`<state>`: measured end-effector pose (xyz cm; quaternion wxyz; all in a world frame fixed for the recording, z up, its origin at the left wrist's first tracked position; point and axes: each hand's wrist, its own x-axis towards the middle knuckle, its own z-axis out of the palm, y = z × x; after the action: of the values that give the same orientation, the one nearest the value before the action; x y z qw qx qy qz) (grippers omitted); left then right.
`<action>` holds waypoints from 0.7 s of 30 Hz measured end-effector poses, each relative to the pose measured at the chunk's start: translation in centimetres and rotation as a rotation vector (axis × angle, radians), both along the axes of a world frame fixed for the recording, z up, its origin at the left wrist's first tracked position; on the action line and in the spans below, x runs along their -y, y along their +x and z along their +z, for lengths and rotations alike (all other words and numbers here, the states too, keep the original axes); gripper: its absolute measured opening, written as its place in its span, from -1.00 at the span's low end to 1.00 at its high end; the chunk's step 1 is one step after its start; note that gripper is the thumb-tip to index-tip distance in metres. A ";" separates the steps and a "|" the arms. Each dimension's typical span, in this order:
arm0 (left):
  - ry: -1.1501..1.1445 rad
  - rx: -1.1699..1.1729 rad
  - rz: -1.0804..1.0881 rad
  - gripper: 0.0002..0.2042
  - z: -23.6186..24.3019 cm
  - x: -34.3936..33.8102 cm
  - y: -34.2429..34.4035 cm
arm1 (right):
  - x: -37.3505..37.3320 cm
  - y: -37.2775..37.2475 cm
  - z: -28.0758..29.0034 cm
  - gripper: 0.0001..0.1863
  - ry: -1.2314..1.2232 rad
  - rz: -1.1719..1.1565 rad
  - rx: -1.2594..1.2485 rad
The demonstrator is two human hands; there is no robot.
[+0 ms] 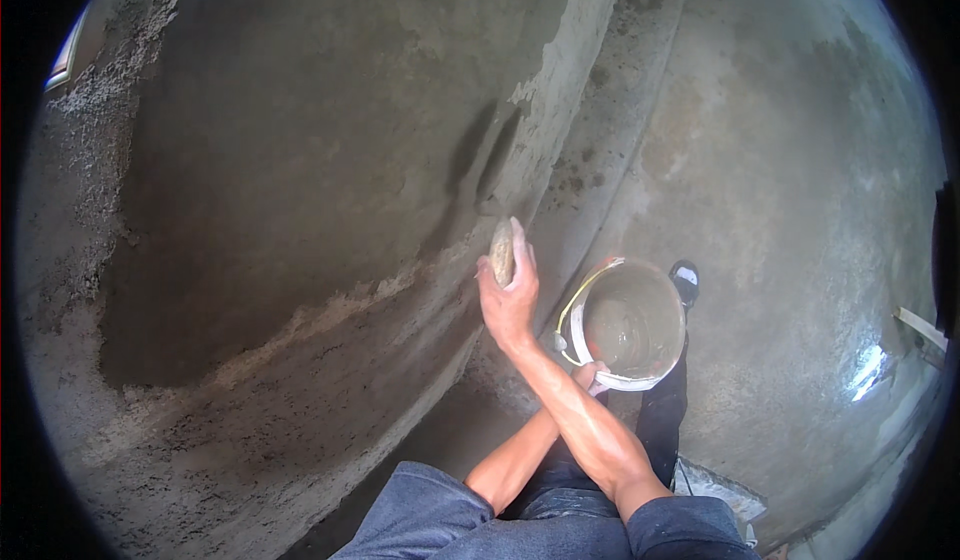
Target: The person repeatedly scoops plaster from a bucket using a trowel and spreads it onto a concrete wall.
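My right hand (pixel 508 300) reaches up across my left forearm and grips a small flat tan sponge or stone (pixel 501 252), pressed against the grey plastered wall (pixel 300 160) near its vertical edge. My left hand (pixel 592 373) holds the near rim of a white bucket (pixel 632 322) with a yellow wire handle. Grey cement slurry fills the bucket's bottom. The bucket hangs just right of the wall, above my legs.
The wall shows a darker wet patch and a rough paler band lower down. A concrete floor (pixel 780 180) spreads to the right. My dark shoe (pixel 685 278) sits beyond the bucket. A pale board (pixel 920 328) lies at the far right. A window corner (pixel 66 55) shows top left.
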<state>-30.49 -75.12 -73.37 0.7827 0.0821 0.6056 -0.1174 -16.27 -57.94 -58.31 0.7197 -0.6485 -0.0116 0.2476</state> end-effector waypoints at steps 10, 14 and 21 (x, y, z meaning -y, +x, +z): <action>0.025 -0.066 -0.090 -0.94 -0.5 0.1 -2.4 | -1.6 -1.0 1.6 -0.39 -0.047 0.127 0.110; 0.030 -0.023 0.036 -0.94 0.9 0.4 -0.1 | 1.2 -1.4 1.9 -0.34 0.076 0.143 0.094; 0.016 -0.016 -0.060 -0.89 -0.2 0.2 0.6 | -1.2 1.7 -5.5 -0.33 -0.009 0.063 -0.171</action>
<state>-29.89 -75.28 -73.60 0.7732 0.1058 0.6102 -0.1366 -14.53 -56.73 -63.76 0.7070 -0.6276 0.0308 0.3246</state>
